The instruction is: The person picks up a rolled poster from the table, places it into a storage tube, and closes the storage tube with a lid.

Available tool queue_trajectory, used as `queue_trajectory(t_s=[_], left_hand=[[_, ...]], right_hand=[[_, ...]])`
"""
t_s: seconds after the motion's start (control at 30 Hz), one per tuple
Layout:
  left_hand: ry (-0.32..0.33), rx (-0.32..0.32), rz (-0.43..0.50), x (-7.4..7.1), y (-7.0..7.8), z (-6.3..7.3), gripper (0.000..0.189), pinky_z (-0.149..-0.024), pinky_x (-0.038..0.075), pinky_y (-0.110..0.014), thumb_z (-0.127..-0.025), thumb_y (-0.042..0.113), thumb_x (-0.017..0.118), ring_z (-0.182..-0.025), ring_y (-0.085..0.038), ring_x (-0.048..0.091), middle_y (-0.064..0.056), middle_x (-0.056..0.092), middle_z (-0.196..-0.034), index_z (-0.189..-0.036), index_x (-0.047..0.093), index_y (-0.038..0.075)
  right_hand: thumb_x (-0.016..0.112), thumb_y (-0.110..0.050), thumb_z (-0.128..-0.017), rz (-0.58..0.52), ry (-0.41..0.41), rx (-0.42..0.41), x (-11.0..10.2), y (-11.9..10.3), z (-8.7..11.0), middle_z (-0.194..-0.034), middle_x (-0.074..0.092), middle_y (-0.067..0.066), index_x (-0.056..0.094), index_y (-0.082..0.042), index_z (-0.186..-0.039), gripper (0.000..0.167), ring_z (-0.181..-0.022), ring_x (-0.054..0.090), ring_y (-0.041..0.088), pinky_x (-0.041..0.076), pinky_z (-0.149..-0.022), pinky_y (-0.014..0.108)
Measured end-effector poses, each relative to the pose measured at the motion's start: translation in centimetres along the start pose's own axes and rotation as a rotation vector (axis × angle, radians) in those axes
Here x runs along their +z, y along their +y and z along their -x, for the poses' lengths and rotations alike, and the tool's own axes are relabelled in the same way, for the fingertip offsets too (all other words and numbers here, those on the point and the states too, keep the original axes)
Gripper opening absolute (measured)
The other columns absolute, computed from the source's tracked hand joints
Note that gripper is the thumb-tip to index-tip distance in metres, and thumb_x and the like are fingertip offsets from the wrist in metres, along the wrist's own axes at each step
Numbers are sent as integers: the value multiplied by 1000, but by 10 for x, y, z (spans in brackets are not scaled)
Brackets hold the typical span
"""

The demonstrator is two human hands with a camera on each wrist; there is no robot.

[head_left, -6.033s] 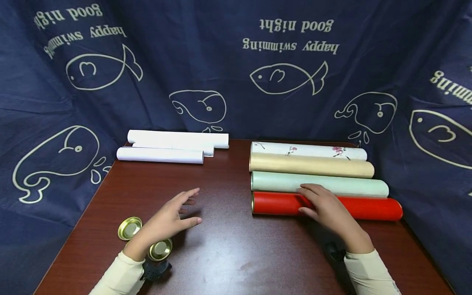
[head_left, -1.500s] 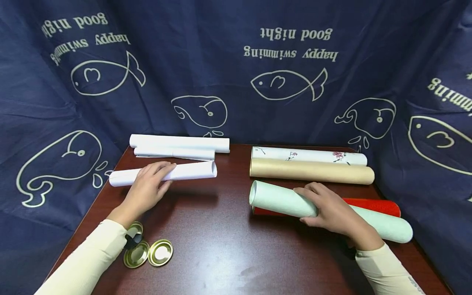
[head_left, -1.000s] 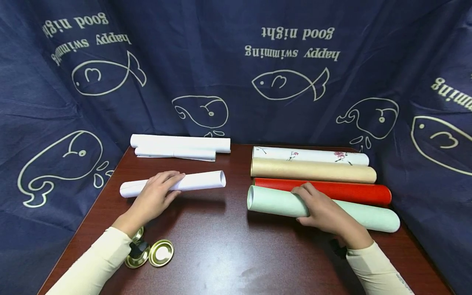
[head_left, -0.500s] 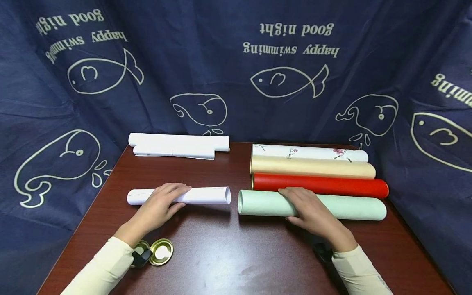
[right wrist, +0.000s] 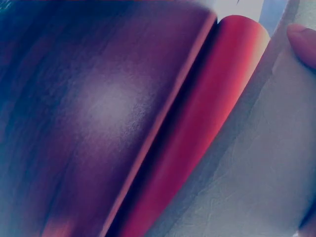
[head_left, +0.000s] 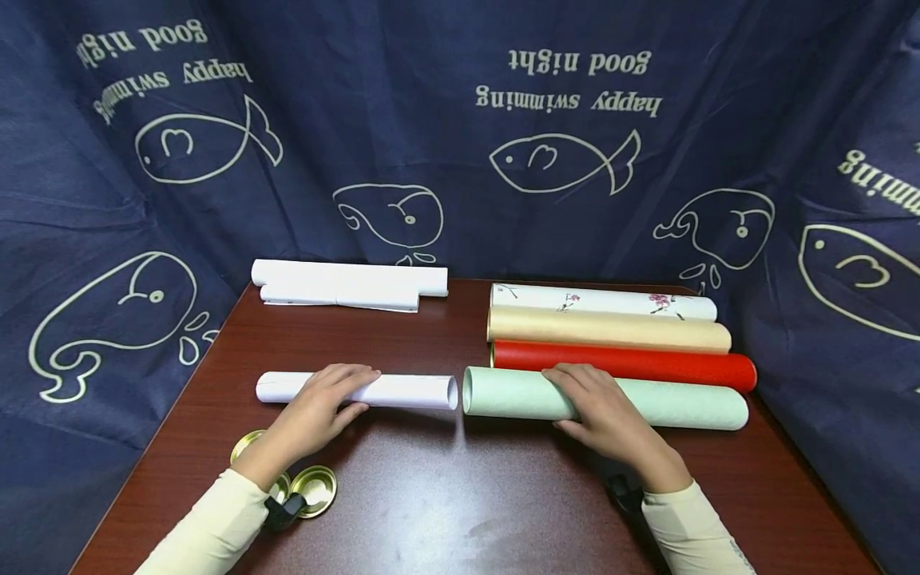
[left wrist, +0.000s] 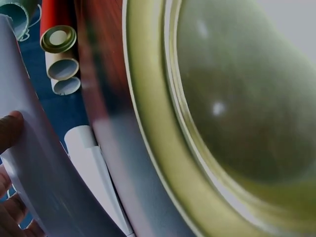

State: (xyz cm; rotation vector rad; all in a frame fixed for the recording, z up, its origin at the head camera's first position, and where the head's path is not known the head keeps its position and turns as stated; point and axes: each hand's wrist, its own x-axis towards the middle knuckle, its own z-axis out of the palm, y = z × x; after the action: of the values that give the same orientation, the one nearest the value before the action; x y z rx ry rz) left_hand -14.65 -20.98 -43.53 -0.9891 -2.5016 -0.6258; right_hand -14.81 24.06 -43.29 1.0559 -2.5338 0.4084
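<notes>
My left hand [head_left: 323,407] grips a rolled sheet of white paper [head_left: 413,391], its fingers over the top and its thumb on the near side. In my right hand [head_left: 604,415] is a pale green cardboard tube [head_left: 510,393], held around its middle. The paper roll's right end faces the tube's open left end across a narrow gap, roughly in line. The left wrist view has the paper roll [left wrist: 47,158] under my fingertips, with the green tube's open mouth [left wrist: 17,22] beyond. One fingertip [right wrist: 302,44] shows on the tube in the right wrist view.
Behind the green tube lie a red tube [head_left: 625,361], a gold tube [head_left: 611,329] and a white flowered tube [head_left: 604,300]. More white paper rolls [head_left: 345,279] lie at back left. Gold lids [head_left: 315,490] sit beside my left wrist. A navy curtain [head_left: 460,224] surrounds the table [head_left: 431,511].
Since the oldest frame, my left hand has picked up the front paper roll and my right the green tube. Both came forward and their ends drew together. The red tube now lies farther back.
</notes>
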Motion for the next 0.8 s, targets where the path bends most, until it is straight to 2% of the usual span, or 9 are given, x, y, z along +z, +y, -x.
queue_trajectory(t_s=[0.4, 0.63, 0.8], left_hand=[[7, -6, -1, 7, 9, -4, 54, -92, 46, -54, -80, 7, 82, -114, -31, 59, -9, 64, -122, -131, 64, 11], [-33, -33, -7, 13, 17, -8, 52, -94, 45, -55, -82, 11, 81, -116, -30, 58, -8, 63, -122, -131, 64, 13], [-42, -15, -9, 19, 23, -12, 50, -97, 44, -54, -83, 13, 81, -116, -30, 58, -9, 63, -123, -131, 65, 11]], right_hand=[[90, -16, -66, -9, 15, -20, 2, -4, 0, -128, 58, 11, 55, -6, -133, 76, -118, 52, 31, 42, -97, 53], [89, -17, -67, -7, 5, -27, 5, -6, 0, -127, 58, 10, 55, -6, -133, 75, -118, 52, 30, 41, -98, 52], [89, -18, -67, 3, -2, -32, 6, -9, -1, -126, 58, 9, 55, -7, -133, 76, -118, 52, 29, 42, -98, 51]])
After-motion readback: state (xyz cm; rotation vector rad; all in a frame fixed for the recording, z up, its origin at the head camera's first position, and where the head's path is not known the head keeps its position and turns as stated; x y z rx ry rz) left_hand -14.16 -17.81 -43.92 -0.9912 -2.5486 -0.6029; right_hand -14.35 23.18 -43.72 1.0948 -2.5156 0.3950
